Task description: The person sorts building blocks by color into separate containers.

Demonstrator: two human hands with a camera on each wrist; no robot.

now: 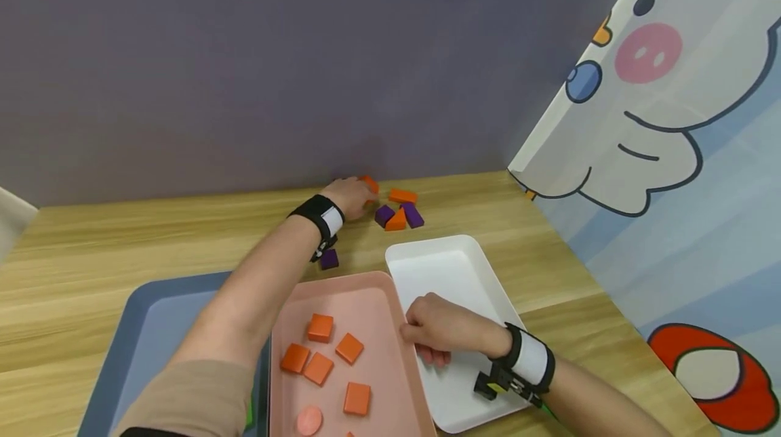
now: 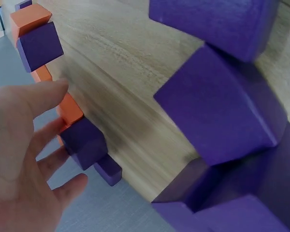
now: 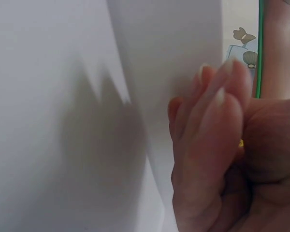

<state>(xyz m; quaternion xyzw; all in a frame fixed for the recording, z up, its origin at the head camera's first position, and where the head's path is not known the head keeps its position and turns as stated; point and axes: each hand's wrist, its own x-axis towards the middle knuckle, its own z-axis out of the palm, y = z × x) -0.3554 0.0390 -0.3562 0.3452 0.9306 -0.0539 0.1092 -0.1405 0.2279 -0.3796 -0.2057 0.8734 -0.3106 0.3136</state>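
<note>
In the head view my left hand [image 1: 348,196] reaches to the back of the table, beside an orange block [image 1: 369,183] against the wall. The left wrist view shows the left hand [image 2: 34,145] with fingers apart around an orange block [image 2: 70,109]; a purple block [image 2: 84,142] sits by its fingertips. No firm grip shows. Over the white tray [image 1: 451,251] my right hand [image 1: 448,325] hangs near the left rim, fingers loosely curled. The right wrist view shows the right hand [image 3: 208,140] holding nothing, its shadow falling on white tray wall.
Near the left hand lie an orange bar [image 1: 403,196], an orange triangular block [image 1: 396,221] and purple blocks [image 1: 412,215]. A purple cube [image 1: 329,259] lies behind the pink tray [image 1: 366,281], which holds several orange cubes [image 1: 356,399] and a pink disc [image 1: 309,420]. A blue-grey tray [image 1: 137,308] stands left.
</note>
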